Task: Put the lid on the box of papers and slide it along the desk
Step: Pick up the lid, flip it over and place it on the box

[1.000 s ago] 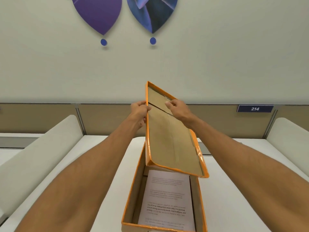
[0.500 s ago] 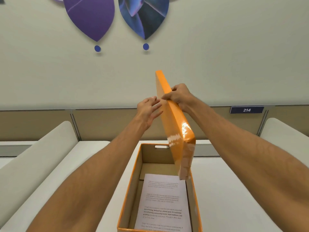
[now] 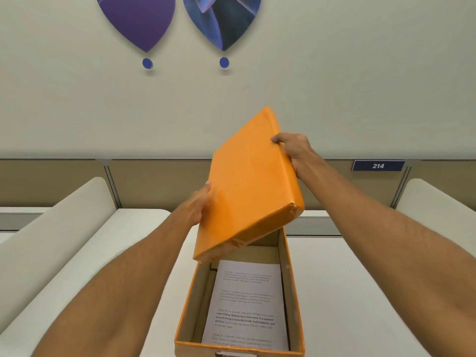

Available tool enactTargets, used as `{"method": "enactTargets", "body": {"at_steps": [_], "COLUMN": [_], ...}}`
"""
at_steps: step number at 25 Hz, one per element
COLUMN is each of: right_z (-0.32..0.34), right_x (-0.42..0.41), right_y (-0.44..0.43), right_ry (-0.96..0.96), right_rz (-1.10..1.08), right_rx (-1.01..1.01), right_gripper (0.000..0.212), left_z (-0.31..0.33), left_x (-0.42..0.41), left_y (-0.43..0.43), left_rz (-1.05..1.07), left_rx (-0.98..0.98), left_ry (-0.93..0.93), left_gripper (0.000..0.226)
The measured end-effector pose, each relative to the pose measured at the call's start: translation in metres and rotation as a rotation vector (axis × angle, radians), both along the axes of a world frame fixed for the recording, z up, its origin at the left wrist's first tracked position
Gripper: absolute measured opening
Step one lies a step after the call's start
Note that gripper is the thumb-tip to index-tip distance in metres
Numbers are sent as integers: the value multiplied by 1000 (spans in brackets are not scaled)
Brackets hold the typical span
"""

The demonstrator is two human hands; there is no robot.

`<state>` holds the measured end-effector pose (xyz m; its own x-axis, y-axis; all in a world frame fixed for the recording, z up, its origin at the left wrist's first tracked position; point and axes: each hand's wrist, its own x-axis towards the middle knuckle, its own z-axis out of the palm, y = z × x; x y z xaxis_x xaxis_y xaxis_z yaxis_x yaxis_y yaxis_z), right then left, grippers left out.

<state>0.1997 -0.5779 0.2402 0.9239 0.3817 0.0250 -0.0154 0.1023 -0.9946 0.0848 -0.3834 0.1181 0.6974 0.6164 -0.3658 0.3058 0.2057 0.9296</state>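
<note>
While we hold the orange lid (image 3: 251,184) in the air above the far end of the box (image 3: 185,302), its glossy top faces us and it tilts, the near left corner dipping lowest just over the box's left wall and the far corner rising against the wall behind; our left hand (image 3: 199,206) grips the lid's left edge, thumb on the top face and fingers hidden beneath; our right hand (image 3: 293,148) clasps the far right edge, fingers curled over the rim onto the top; both forearms reach forward from the lower corners of the view. Below the lid the box sits open on the white desk (image 3: 360,292), a long cardboard tray with orange-trimmed rims and bare brown inner walls, its near end wall cut off at the bottom of the frame; the lid does not rest on the rim, though whether its low corner touches the left wall we cannot tell. Inside the box lie the papers (image 3: 247,305), a printed white sheet uppermost, flat against the right side, with a strip of brown floor showing to its left. Cushioned white dividers flank the desk on the left (image 3: 54,228) and the right (image 3: 438,199); beyond it runs a tan partition (image 3: 159,184) bearing a dark plate (image 3: 378,165) marked 214; on the pale wall above hang two leaf-shaped panels, one purple (image 3: 139,19) and one dark blue (image 3: 222,19), each with a blue dot beneath.
</note>
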Motion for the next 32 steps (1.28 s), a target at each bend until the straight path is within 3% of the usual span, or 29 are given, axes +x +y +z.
{"method": "enactTargets", "body": {"at_steps": [2,9,16,21,28,32], "right_z": [-17,-92,-176,-211,-231,-242], "right_x": [7,19,10,1,-3,-11], "right_y": [-2,-13,-28,-28,-30,-36], "right_ry": [53,36,81,142,83,112], "right_rz": [-9,-14,-12,-14,-44,-63], "right_rx": [22,-213,-422,-482,-555,-554], "right_gripper": [39,35,43,43,40,51], "left_z": [-1,-26,-50,-71,-92,-107], "left_x": [-4,-15,-33,-36,-32,-42], "left_y": [4,20,3,1,4,4], "left_rz": [19,164,67,-15,-64,-82], "left_rx": [-11,71,108,116,116,55], "left_ry": [-1,39,32,163,228,214], "left_gripper": [72,54,36,22,33,34]}}
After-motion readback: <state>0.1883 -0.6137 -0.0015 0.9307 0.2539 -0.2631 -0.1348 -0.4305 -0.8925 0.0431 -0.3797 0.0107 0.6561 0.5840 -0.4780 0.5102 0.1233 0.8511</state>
